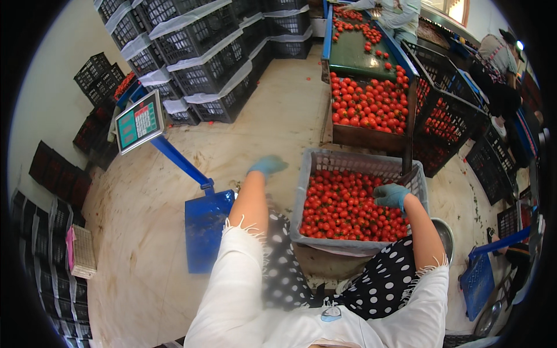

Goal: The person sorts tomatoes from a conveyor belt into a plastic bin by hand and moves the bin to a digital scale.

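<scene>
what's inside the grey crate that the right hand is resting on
The grey crate is filled nearly to its rim with small red tomatoes, a few with green stems. The gloved right hand rests on them at the right side. The crate's floor and lower layers are covered.

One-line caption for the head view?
Gloved right hand over a grey crate of small red tomatoes; left hand beside it.

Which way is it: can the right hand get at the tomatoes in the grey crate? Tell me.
Probably yes. The right hand hovers over the open-topped grey crate, nothing covering the tomatoes.
</scene>
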`<state>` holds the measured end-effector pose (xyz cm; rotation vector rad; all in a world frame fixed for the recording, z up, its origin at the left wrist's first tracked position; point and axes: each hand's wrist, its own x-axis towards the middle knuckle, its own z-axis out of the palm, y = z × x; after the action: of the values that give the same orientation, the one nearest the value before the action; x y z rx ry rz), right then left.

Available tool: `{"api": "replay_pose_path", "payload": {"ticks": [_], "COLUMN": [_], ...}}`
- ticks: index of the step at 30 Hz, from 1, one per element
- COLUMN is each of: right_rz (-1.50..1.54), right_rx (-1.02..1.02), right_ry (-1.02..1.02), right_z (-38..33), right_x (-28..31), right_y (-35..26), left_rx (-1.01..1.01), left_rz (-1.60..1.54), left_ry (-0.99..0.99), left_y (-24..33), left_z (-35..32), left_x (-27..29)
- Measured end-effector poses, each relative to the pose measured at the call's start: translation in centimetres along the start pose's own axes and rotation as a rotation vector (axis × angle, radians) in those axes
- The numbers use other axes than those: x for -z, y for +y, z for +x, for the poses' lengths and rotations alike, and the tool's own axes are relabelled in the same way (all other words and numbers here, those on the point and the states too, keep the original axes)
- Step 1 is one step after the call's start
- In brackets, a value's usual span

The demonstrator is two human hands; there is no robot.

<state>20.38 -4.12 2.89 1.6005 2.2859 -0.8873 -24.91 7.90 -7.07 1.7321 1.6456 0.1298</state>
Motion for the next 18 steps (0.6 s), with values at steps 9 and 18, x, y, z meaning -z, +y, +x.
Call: {"api": "replay_pose_path", "payload": {"ticks": [9, 18], "right_rz": [0.014, 0.010], "right_rx": [-0.009, 0.034], "right_ry": [0.015, 0.054], "right_z": [-0.1, 0.8], "right_x": [-0.1, -1.0], "right_y": [0.2, 1.9], "left_rx": [-0.015, -0.114], "left_rz": [0.064, 0.119], "left_ry": [0.018, -0.008], "left_y": [1.7, 2.0], "left_z": [-0.9, 0.3], "left_x": [0.4, 0.0]}}
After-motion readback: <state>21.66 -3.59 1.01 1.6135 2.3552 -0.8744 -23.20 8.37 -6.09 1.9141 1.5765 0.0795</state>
